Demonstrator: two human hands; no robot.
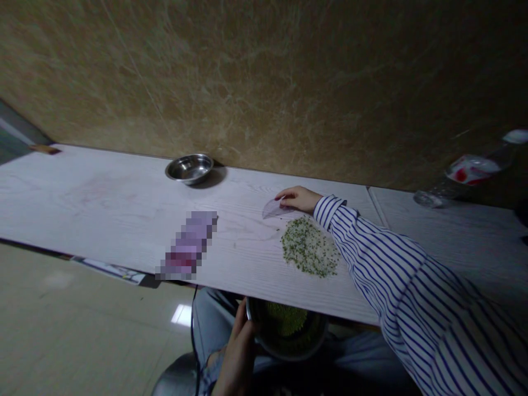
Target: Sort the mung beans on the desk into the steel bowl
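Note:
My right hand [297, 199] is closed on a thin, clear plastic piece [271, 209], held against the white table top behind the pile. In front of it lies a spread-out pile of green beans and pale grains [309, 247]. Below the table's front edge, my left hand [240, 344] grips the left rim of a metal bowl [315, 341], its thumb and fingers at the rim. Green beans [286, 318] lie in this bowl, which is partly hidden under the table edge.
Another metal bowl [190, 169] stands near the wall. A blurred-out flat object [190, 242] lies at the front edge, left of centre. A clear plastic bottle [470, 170] leans at the far right. The wall [247, 82] borders the table [103, 203].

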